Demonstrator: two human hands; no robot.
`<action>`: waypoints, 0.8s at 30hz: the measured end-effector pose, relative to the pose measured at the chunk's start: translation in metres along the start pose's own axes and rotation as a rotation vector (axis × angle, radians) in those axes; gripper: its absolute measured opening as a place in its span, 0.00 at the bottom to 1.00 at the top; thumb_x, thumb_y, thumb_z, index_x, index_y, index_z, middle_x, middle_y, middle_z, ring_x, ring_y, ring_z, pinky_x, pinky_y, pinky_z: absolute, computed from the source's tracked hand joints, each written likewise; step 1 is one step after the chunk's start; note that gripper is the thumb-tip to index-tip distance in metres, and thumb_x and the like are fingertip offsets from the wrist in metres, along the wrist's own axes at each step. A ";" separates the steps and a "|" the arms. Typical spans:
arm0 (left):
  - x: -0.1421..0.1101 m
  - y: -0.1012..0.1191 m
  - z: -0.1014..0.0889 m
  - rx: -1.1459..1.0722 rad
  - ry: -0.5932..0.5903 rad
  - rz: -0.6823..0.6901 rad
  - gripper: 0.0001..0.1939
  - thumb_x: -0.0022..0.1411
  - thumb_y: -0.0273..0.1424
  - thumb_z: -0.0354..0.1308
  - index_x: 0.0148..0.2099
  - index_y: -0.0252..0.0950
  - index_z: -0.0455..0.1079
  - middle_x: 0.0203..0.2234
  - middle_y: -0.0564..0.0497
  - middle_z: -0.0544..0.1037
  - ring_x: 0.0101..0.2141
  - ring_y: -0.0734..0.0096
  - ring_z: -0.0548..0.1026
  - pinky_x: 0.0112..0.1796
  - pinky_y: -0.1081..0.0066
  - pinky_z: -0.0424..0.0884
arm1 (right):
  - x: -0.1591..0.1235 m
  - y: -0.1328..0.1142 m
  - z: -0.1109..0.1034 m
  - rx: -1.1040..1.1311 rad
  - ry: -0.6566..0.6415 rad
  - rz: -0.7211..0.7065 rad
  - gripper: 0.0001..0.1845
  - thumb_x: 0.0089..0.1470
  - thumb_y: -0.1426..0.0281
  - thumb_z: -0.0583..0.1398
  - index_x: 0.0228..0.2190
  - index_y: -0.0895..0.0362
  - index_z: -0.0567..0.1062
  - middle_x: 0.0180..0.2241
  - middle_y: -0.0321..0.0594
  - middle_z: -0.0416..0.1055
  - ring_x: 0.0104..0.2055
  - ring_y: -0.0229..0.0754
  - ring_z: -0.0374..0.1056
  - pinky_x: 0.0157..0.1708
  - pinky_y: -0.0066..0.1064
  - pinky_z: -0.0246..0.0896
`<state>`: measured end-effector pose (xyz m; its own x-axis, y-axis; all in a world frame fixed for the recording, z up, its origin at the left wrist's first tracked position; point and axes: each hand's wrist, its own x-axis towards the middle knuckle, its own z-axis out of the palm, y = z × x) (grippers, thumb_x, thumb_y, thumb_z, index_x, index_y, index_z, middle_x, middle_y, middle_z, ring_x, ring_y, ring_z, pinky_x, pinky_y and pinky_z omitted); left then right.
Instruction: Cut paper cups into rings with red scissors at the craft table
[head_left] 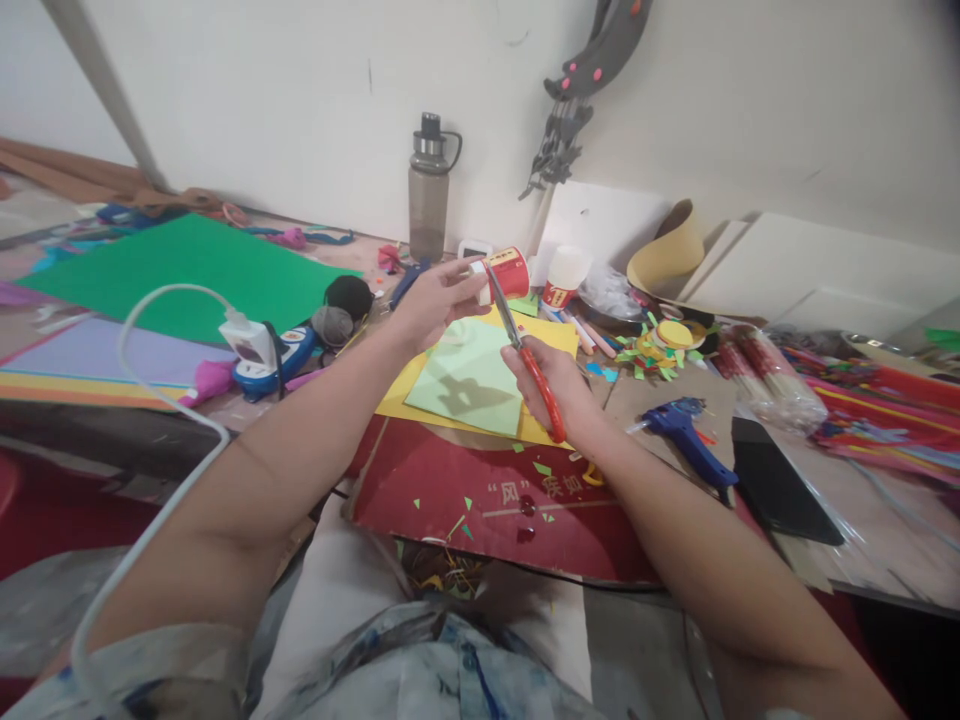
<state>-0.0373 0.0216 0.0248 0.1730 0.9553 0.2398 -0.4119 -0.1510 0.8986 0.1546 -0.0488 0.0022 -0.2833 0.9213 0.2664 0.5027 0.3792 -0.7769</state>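
Observation:
My left hand (pixel 442 300) grips a red and white paper cup (pixel 511 273) lying on its side in the air, above the table's middle. In my right hand (pixel 559 385) is a pair of scissors (pixel 541 385) with red handles, its blades pointing up and away against the cup's side. Whether the blades have cut into the cup I cannot tell. Below both hands lies a light green paper sheet (pixel 465 385), on top of a yellow sheet (pixel 397 400). Beneath these is a red board (pixel 450 490) with small green paper scraps on it.
A grey bottle (pixel 428 200) and a second paper cup (pixel 564 280) stand at the back. On the right are a blue glue gun (pixel 694 445) and a black phone-like slab (pixel 784 485). A power strip (pixel 277 365) with a white cable and a green sheet (pixel 195 275) lie left.

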 end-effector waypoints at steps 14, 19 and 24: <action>-0.002 0.003 0.003 -0.005 -0.030 -0.045 0.16 0.62 0.41 0.67 0.43 0.31 0.76 0.39 0.44 0.83 0.47 0.64 0.81 0.57 0.59 0.73 | -0.004 -0.009 -0.002 -0.098 0.012 -0.042 0.23 0.59 0.47 0.54 0.26 0.52 0.60 0.17 0.29 0.55 0.20 0.35 0.52 0.24 0.29 0.48; -0.003 0.006 0.003 -0.017 -0.049 -0.005 0.16 0.61 0.39 0.68 0.43 0.31 0.77 0.41 0.44 0.82 0.45 0.64 0.81 0.56 0.59 0.73 | -0.005 -0.012 -0.003 -0.119 0.032 -0.065 0.21 0.61 0.49 0.53 0.26 0.52 0.60 0.17 0.29 0.55 0.20 0.35 0.52 0.25 0.29 0.49; -0.001 0.005 -0.001 -0.003 -0.070 0.028 0.16 0.58 0.39 0.70 0.41 0.31 0.77 0.41 0.45 0.82 0.44 0.66 0.81 0.53 0.60 0.75 | -0.004 -0.012 -0.003 -0.097 0.003 -0.080 0.22 0.59 0.47 0.55 0.28 0.52 0.62 0.17 0.28 0.56 0.20 0.35 0.54 0.25 0.30 0.49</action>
<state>-0.0401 0.0204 0.0289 0.2235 0.9305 0.2903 -0.4199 -0.1768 0.8902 0.1526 -0.0566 0.0120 -0.3234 0.8880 0.3268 0.5556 0.4578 -0.6941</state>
